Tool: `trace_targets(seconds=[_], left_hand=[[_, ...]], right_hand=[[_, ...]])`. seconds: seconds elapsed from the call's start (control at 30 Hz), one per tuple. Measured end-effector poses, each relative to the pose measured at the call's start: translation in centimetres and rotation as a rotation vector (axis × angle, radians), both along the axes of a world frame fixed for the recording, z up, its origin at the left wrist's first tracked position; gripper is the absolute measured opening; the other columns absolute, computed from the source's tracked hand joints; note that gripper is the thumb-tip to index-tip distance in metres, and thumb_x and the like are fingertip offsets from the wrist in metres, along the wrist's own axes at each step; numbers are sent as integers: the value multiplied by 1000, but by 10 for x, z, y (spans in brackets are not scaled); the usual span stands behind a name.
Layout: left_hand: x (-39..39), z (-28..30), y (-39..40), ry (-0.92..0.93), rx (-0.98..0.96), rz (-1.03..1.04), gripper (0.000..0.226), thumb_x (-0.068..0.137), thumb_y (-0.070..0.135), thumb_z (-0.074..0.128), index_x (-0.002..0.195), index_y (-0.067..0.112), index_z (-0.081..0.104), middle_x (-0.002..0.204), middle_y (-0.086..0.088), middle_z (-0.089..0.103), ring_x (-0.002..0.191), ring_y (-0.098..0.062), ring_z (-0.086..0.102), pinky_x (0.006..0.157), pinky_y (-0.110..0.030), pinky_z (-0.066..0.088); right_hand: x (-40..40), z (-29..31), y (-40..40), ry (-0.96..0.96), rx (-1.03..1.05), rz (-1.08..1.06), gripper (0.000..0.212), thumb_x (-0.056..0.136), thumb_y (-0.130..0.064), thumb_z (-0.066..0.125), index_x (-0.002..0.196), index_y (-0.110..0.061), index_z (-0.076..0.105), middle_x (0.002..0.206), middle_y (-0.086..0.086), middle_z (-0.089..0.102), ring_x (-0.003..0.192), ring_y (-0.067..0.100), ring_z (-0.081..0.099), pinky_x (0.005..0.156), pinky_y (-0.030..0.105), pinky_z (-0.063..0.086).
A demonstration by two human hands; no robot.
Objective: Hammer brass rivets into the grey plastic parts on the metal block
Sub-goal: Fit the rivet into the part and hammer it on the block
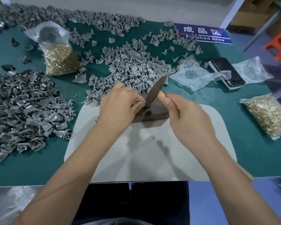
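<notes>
A dark metal block (156, 109) sits on a white pad (149, 146) in front of me. My left hand (118, 104) pinches a small grey plastic part (140, 103) on top of the block; the part is mostly hidden by my fingers. My right hand (183, 116) grips the wooden handle of a hammer (154, 91), whose blurred metal head touches down right beside my left fingertips. A rivet under the hammer cannot be made out.
A heap of grey plastic parts (133, 69) lies behind the block and a darker heap (26, 108) to the left. Bags of brass rivets stand at the back left (62, 59) and right (269, 116). A phone (227, 72) and empty plastic bags (196, 75) lie right of the heap.
</notes>
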State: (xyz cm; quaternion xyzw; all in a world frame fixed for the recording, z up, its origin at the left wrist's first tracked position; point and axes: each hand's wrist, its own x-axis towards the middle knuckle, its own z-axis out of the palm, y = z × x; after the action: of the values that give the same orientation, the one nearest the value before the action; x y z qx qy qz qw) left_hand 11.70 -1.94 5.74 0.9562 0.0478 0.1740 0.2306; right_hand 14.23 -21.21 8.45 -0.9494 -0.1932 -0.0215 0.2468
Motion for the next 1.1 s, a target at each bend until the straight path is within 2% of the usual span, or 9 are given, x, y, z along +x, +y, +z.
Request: trace_targets(seconds=[0.1,0.23,0.37,0.5,0.63,0.73,0.87,0.97,1.1], left_hand=[[0,-1,1,0,-22,0,5,87,34,79,91,36,78,68,23,48,94,-15,49,65,-33,42],[0,-1,1,-4,-15,16,6,86,34,79,91,36,78,69,23,49,91,-12,45,62,-30,33],[-1,-1,1,0,-34,21,3,86,35,79,89,36,78,67,24,49,90,-12,45,62,-30,29],[0,-1,2,7,-35,25,4,86,37,79,90,37,78,71,21,55,88,-11,42,61,-30,30],[0,-1,4,10,-53,31,4,86,37,79,90,36,78,74,20,58,89,-12,43,62,-31,32],[0,0,4,13,-50,26,5,85,38,80,90,36,78,74,18,59,90,-13,46,62,-31,34],[-1,0,4,20,-48,31,6,87,42,77,90,37,78,76,19,59,92,-14,46,64,-31,34],[-1,-2,4,15,-43,36,8,87,43,76,91,37,77,79,19,60,92,-14,46,63,-31,31],[-1,-1,5,23,-36,31,9,88,45,75,92,37,76,80,19,60,93,-14,46,59,-29,27]], right_hand=[[-3,1,0,-61,128,-62,33,107,-50,28,125,-43,54,67,-5,56,64,31,52,56,40,44],[-6,0,2,-23,23,-7,35,104,-51,26,125,-45,53,75,0,64,72,36,58,61,42,48],[-8,2,3,-91,164,-86,37,107,-48,24,126,-41,55,66,-3,57,63,33,52,56,40,43],[-4,3,3,14,-41,-27,36,104,-52,23,119,-42,53,81,2,67,77,39,60,64,44,50],[-3,6,3,-46,84,-76,39,104,-51,24,126,-40,55,72,-1,61,68,35,55,58,42,46],[-5,5,4,6,-34,-6,37,103,-54,25,125,-44,53,84,2,69,77,38,60,64,42,50],[3,-3,-9,-26,76,-154,32,106,-50,33,128,-46,56,81,-7,66,73,26,54,62,36,38],[9,-20,-20,-63,-86,-275,37,107,-36,37,141,-39,51,104,4,67,89,34,60,67,36,34],[10,-41,-29,-29,-232,-381,41,104,-22,43,142,-32,54,107,14,56,93,41,60,68,38,32]])
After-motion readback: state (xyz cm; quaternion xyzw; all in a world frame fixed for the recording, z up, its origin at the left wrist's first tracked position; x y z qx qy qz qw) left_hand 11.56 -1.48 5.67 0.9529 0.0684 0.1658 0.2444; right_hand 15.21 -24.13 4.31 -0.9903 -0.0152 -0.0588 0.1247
